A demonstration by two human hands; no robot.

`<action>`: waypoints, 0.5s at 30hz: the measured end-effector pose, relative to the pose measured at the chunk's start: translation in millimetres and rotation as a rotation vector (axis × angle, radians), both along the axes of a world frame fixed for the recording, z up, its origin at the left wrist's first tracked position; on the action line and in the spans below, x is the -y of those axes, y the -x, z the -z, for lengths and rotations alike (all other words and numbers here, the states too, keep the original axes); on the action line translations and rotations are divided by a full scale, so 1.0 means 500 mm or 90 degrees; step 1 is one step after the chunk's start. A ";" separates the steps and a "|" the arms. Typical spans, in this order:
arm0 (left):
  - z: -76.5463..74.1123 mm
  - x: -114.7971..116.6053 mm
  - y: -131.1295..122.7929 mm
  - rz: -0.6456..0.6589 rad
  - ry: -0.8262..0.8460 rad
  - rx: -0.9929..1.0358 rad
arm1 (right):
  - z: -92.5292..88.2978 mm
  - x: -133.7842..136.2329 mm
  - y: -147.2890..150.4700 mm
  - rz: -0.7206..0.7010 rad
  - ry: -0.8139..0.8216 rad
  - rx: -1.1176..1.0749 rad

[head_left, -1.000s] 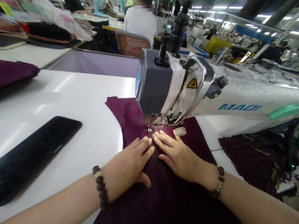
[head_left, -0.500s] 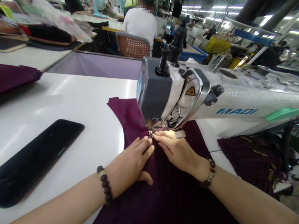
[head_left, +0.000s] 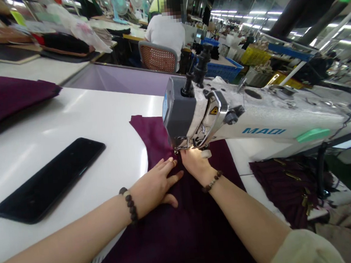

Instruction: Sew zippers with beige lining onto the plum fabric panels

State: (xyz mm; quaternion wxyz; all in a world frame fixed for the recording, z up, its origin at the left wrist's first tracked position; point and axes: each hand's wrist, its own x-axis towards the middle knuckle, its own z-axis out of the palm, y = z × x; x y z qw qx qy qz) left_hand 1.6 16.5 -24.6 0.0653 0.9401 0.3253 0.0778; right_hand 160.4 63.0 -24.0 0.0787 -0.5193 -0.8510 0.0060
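Dark purple fabric [head_left: 183, 232] lies under the head of a sewing machine [head_left: 181, 110] and spreads toward me. My left hand [head_left: 157, 185] rests flat on it with fingers spread, left of and below the presser foot [head_left: 176, 151]. Close to the needle area on the right is my right hand [head_left: 194, 162], reaching in under the machine head. Its fingertips are hidden there, so I cannot tell whether they pinch the cloth. Light from the machine falls on the back of this hand.
A black phone [head_left: 51, 179] lies on the white tabletop at left. More purple fabric [head_left: 11, 99] sits beyond it. Purple pieces with metal zipper pulls [head_left: 285, 187] are piled at right. Ahead, a person in a white shirt [head_left: 166, 37] sits on a chair [head_left: 157, 56].
My right hand has moved forward, in under the machine head, and its fingertips are now hidden. My left hand stays on the fabric with its fingers more spread. The view has shifted slightly.
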 end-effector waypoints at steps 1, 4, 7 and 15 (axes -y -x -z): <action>-0.002 0.001 0.000 -0.002 -0.003 -0.013 | -0.007 0.000 -0.002 0.005 0.005 -0.007; -0.007 0.014 -0.001 -0.021 -0.021 -0.036 | -0.029 0.028 -0.024 0.017 0.029 -0.039; -0.011 0.045 0.000 -0.049 -0.041 -0.030 | -0.031 0.088 -0.056 -0.035 0.061 -0.053; -0.005 0.152 -0.010 -0.080 -0.054 0.029 | -0.001 0.156 -0.090 -0.129 0.062 -0.036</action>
